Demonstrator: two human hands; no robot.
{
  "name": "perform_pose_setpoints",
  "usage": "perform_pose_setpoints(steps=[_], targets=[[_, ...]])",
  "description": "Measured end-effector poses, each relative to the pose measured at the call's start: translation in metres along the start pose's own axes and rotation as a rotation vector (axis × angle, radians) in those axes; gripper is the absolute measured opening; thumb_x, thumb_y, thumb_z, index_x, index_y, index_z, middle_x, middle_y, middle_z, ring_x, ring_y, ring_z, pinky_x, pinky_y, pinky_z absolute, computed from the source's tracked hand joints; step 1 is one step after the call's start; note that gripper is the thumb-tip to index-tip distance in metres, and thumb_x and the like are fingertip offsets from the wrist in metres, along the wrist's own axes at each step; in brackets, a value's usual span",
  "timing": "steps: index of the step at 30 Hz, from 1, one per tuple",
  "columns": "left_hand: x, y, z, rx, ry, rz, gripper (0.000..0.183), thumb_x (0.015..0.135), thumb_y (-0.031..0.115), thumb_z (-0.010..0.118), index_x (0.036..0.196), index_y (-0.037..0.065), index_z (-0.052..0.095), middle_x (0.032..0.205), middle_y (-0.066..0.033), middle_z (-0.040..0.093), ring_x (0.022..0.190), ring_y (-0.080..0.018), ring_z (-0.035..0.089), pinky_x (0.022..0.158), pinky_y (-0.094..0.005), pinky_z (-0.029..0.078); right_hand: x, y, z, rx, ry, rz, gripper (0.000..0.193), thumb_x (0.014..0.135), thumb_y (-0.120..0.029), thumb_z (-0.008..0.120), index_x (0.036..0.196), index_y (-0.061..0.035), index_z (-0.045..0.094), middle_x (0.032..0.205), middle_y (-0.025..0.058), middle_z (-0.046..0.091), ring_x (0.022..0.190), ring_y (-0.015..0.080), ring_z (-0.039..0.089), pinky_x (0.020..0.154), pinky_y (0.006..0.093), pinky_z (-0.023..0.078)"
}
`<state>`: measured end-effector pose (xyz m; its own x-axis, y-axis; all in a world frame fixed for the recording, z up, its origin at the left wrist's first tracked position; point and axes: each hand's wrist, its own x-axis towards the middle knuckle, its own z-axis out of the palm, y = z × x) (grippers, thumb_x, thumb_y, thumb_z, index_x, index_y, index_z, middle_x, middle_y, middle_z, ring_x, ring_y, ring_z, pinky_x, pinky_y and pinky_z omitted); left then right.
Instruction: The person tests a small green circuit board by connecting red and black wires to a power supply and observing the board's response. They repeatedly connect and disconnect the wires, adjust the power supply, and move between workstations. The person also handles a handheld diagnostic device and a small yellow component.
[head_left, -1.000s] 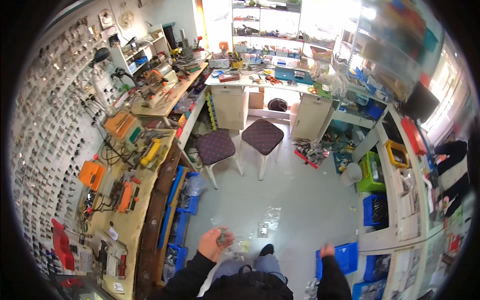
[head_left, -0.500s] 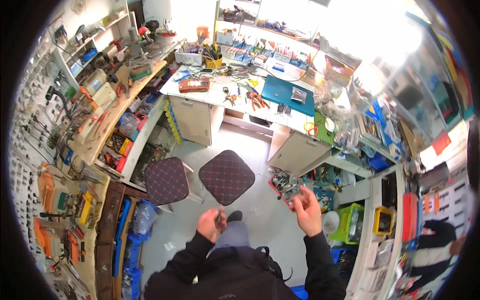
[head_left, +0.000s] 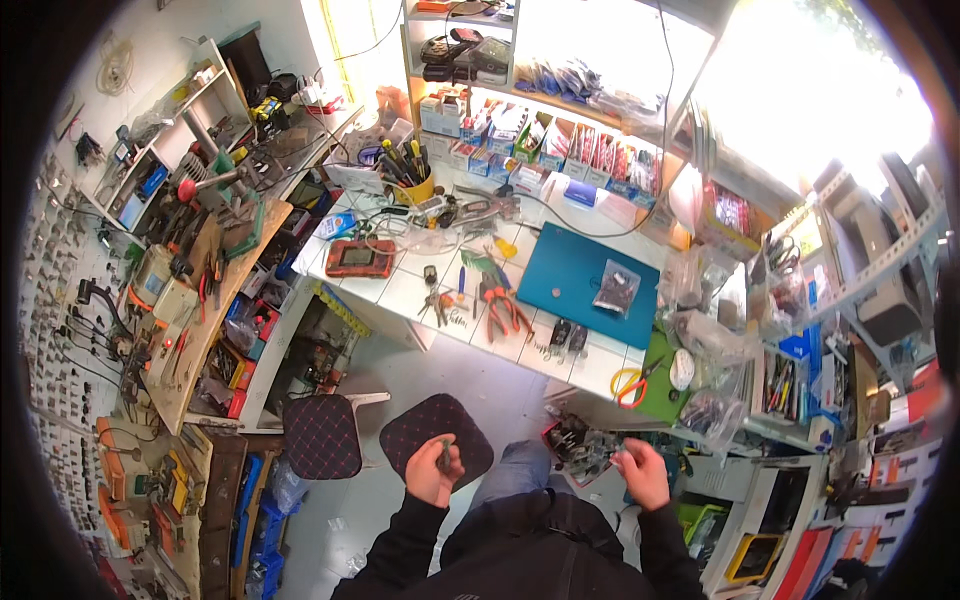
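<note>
My left hand point(head_left: 433, 474) is closed around a small dark object point(head_left: 445, 455), too small to identify, above the front stool point(head_left: 432, 425) with its black, red-stitched seat. On the right, my right hand point(head_left: 643, 474) has thumb and fingers pinched together; a small light bit shows at the fingertips, but its kind cannot be made out. Below and beside that hand sits an open box of metal parts point(head_left: 578, 447). Ahead lies the white tiled worktable point(head_left: 400, 292), carrying a closed teal laptop point(head_left: 570, 262) with a small clear bag point(head_left: 617, 287) on its lid.
Orange-handled pliers point(head_left: 500, 310), a red-brown case point(head_left: 360, 259) and a yellow tool cup point(head_left: 413, 190) stand or lie on the worktable. Yellow-handled scissors point(head_left: 630, 386) rest at its right corner. A second stool point(head_left: 321, 437) and a wooden bench point(head_left: 215, 310) are on the left.
My view has come closer to the worktable. My left hand has risen over the front stool with its small object; my right hand has moved to the right of the parts box.
</note>
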<state>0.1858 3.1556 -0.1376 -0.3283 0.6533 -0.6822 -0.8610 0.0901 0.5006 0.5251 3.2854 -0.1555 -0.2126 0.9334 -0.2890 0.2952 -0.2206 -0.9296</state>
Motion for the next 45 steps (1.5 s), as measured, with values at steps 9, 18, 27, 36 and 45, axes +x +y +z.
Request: perform_pose_setpoints(steps=[9, 18, 27, 36, 45], targets=[[0.059, 0.044, 0.061, -0.052, 0.088, 0.215, 0.020, 0.096, 0.014, 0.043, 0.107, 0.002, 0.055, 0.078, -0.0054, 0.059, 0.062, -0.0150, 0.055, 0.060, -0.0312, 0.050, 0.290, -0.197, 0.085, -0.075, -0.194, -0.411, 0.028, 0.087, -0.005, 0.060, 0.113, 0.0040, 0.053, 0.080, 0.0029, 0.061, 0.066, 0.0063, 0.054, 0.057, 0.0217, 0.044], [0.216, 0.150, 0.110, 0.149, 0.048, 0.164, 0.021, 0.097, 0.014, 0.044, 0.108, 0.000, 0.054, 0.079, -0.0061, 0.057, 0.065, -0.0138, 0.054, 0.061, -0.0282, 0.049, 0.537, -0.279, 0.154, -0.446, -0.001, -0.512, 0.028, 0.084, -0.004, 0.058, 0.111, 0.0013, 0.057, 0.086, 0.0068, 0.065, 0.078, 0.0137, 0.062, 0.071, 0.0275, 0.048], [0.277, 0.194, 0.122, 0.215, 0.097, -0.020, 0.022, 0.097, 0.014, 0.044, 0.109, -0.001, 0.054, 0.081, -0.0081, 0.058, 0.066, -0.0164, 0.055, 0.063, -0.0304, 0.049, 0.711, -0.260, 0.212, -1.531, 0.135, -0.850, 0.024, 0.084, -0.017, 0.048, 0.086, -0.0053, 0.068, 0.091, 0.0202, 0.067, 0.086, 0.0357, 0.064, 0.075, 0.0460, 0.049], [0.272, 0.199, 0.105, 0.219, 0.164, 0.063, 0.026, 0.098, 0.014, 0.045, 0.117, -0.001, 0.055, 0.097, -0.0093, 0.065, 0.076, -0.0096, 0.056, 0.073, -0.0252, 0.048, 0.837, -0.227, 0.193, -0.971, -0.064, -0.614, 0.032, 0.091, -0.022, 0.039, 0.099, -0.0003, 0.061, 0.092, 0.0253, 0.063, 0.089, 0.0380, 0.062, 0.074, 0.0449, 0.048], [0.257, 0.195, 0.083, 0.213, 0.195, 0.069, 0.029, 0.098, 0.014, 0.046, 0.121, -0.002, 0.054, 0.104, -0.0124, 0.062, 0.086, -0.0159, 0.060, 0.077, -0.0296, 0.049, 0.870, -0.227, 0.179, -0.872, -0.025, -0.474, 0.042, 0.093, -0.032, 0.037, 0.099, 0.0016, 0.060, 0.092, 0.0238, 0.063, 0.083, 0.0330, 0.059, 0.071, 0.0428, 0.044]])
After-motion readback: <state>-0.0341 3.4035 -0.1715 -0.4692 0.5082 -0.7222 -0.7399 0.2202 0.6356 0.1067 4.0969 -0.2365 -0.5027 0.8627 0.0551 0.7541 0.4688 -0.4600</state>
